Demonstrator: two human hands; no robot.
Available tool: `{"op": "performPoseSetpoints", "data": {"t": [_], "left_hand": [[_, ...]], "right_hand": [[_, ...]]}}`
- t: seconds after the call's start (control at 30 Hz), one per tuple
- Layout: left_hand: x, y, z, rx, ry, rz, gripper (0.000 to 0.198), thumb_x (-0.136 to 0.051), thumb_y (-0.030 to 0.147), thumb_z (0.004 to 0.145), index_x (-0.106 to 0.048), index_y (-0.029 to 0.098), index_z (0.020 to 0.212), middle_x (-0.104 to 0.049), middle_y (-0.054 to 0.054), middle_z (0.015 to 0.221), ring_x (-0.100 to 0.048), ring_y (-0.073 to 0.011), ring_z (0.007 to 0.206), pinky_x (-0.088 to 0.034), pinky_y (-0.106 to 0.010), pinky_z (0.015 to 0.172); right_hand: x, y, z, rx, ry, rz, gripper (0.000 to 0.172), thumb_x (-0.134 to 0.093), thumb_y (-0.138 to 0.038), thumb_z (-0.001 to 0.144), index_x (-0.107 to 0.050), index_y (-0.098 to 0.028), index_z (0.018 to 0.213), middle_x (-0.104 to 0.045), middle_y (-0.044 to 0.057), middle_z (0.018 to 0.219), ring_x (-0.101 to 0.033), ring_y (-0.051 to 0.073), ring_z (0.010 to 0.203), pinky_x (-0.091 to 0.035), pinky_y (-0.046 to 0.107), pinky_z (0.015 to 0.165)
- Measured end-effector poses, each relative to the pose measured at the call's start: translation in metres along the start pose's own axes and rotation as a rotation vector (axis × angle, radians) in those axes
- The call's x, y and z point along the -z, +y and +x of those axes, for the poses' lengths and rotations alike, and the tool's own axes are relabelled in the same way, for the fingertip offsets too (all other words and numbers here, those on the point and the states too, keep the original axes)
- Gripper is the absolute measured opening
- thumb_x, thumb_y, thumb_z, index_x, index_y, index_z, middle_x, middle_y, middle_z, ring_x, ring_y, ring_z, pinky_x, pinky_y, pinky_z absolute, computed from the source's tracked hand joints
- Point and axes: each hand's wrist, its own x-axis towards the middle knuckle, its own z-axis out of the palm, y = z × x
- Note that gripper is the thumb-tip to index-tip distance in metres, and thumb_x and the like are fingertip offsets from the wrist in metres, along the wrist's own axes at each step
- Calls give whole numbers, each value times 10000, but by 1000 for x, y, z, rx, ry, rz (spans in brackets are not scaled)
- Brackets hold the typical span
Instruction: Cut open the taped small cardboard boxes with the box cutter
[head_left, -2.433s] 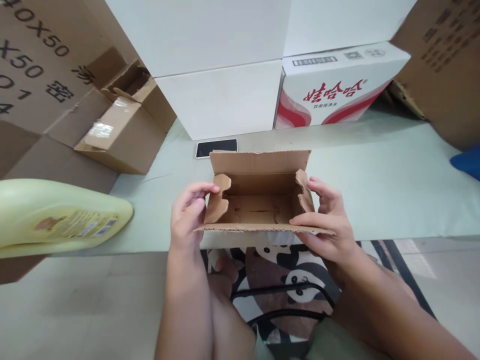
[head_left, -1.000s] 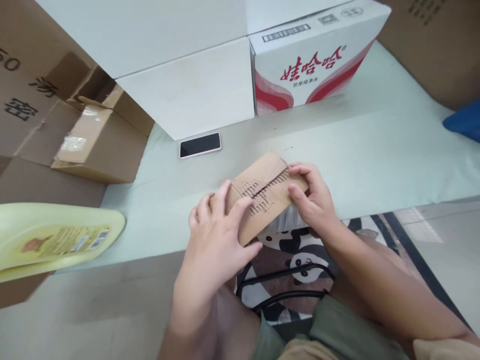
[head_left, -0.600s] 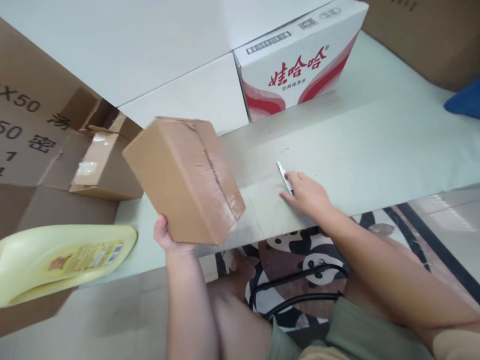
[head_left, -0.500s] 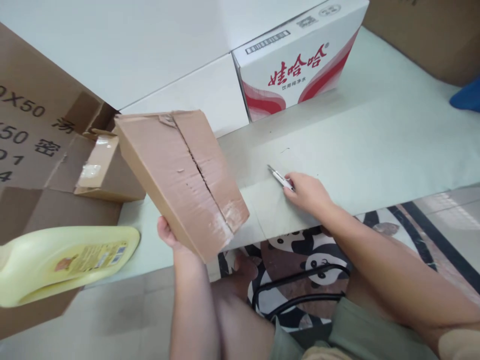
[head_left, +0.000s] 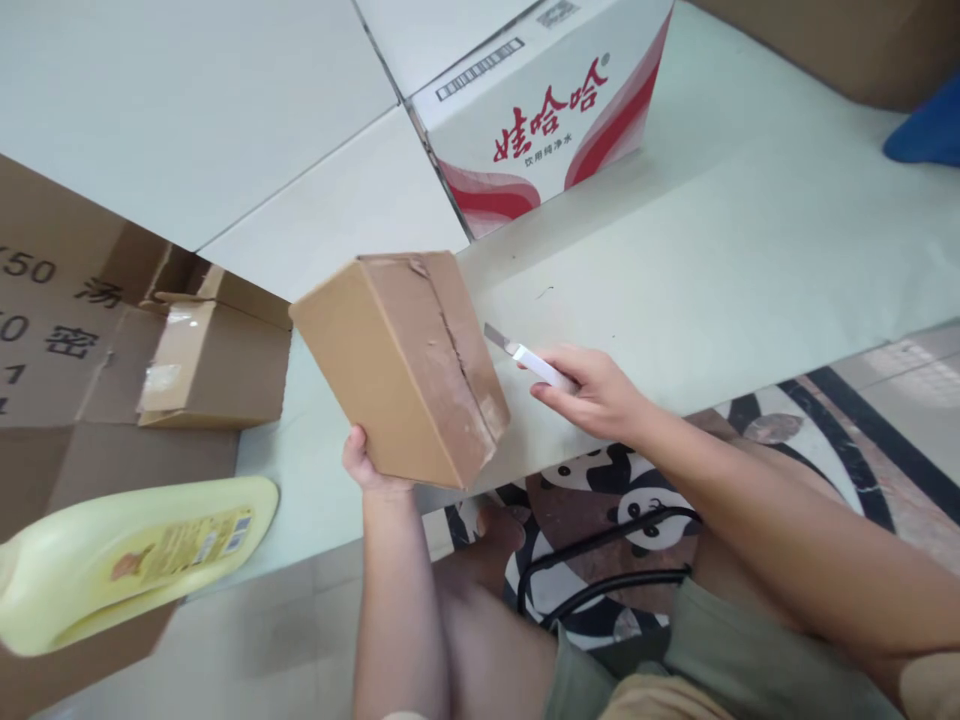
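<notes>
A brown cardboard box (head_left: 375, 375) is held tilted above the pale tabletop by my left hand (head_left: 367, 465), which grips its lower left corner; the fingers underneath are hidden. Clear tape runs along its right-hand face, over a seam that looks ragged and partly split. My right hand (head_left: 592, 390) is closed around a white utility knife (head_left: 544, 368). The knife's blade is out and points up and left, close to the taped face of the box. Whether the blade tip touches the cardboard I cannot tell.
Another small taped carton (head_left: 225, 355) stands at the left against a large printed carton (head_left: 45, 370). A yellow bottle (head_left: 142, 555) lies near the front left. White boxes, one with red lettering (head_left: 555, 125), line the back. Something blue (head_left: 926, 130) sits far right.
My left hand has turned the box, so its plain left side shows more and the taped face points right. The knife in my right hand has come up and left, nearer the box.
</notes>
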Motion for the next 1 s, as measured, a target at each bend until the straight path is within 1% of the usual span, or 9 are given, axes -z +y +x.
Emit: {"op": "performPoseSetpoints", "data": {"t": [0.07,0.17,0.23,0.3,0.4,0.53,0.7,0.83,1.0], "left_hand": [[-11,1,0,-35,15,-24,495,-605,671,795,-660,313,1131,-724,-27,1104,-654,-259,1104,-551,-390,902],[-23,3,1,-72,52,-59,507,-617,647,787,-662,298,1153,-708,-38,1182,-622,-273,1184,-541,-407,943],[-25,3,2,-77,63,-49,496,-623,633,782,-666,297,1144,-708,-37,1186,-617,-275,1196,-543,-405,943],[-23,2,3,-73,45,-30,492,-623,643,783,-661,311,1145,-714,-24,1174,-626,-263,1184,-546,-398,941],[-19,2,4,-74,13,-18,495,-656,646,770,-657,321,1143,-725,-10,1147,-650,-243,1134,-556,-382,920],[-19,4,4,-113,13,21,446,-645,620,786,-670,311,1106,-730,-18,1129,-655,-258,1127,-550,-393,924],[-25,5,2,-112,122,-115,494,-760,521,694,-699,244,1099,-742,-43,1062,-677,-270,1051,-554,-379,893],[-26,5,3,-95,195,-234,443,-787,441,676,-712,239,1063,-741,-38,1071,-680,-248,986,-562,-362,855],[-20,11,9,64,127,-320,599,-729,615,654,-675,265,1137,-701,-76,1177,-645,-314,1059,-565,-424,775]], "right_hand": [[-1,1,-4,-44,-94,19,324,-531,-448,939,-684,-191,1065,-524,-25,683,-457,116,601,-374,263,589],[-3,1,-10,-206,-311,210,486,-410,-546,981,-655,-158,1143,-386,-75,555,-381,100,483,-326,248,506],[-4,0,-12,-315,-459,335,532,-342,-562,996,-632,-144,1152,-369,-91,523,-374,96,428,-325,240,464],[-5,-2,-12,-400,-544,342,489,-324,-510,1011,-628,-142,1119,-407,-89,505,-399,96,413,-351,234,464],[-4,-5,-11,-480,-570,241,421,-333,-428,1022,-636,-142,1083,-423,-86,460,-404,102,414,-361,227,478],[-3,-10,-8,-515,-601,202,434,-334,-435,1024,-647,-139,1082,-396,-87,451,-377,103,406,-341,224,457],[-2,-13,-5,-572,-643,179,371,-344,-360,1015,-645,-143,1015,-372,-92,454,-357,92,392,-325,210,437],[-1,-14,-5,-627,-682,244,357,-337,-380,1007,-619,-161,993,-355,-100,460,-326,89,362,-297,214,404],[6,-10,-5,-670,-873,181,411,-366,-452,992,-655,-161,1028,-389,-76,489,-357,100,374,-321,243,422]]}}
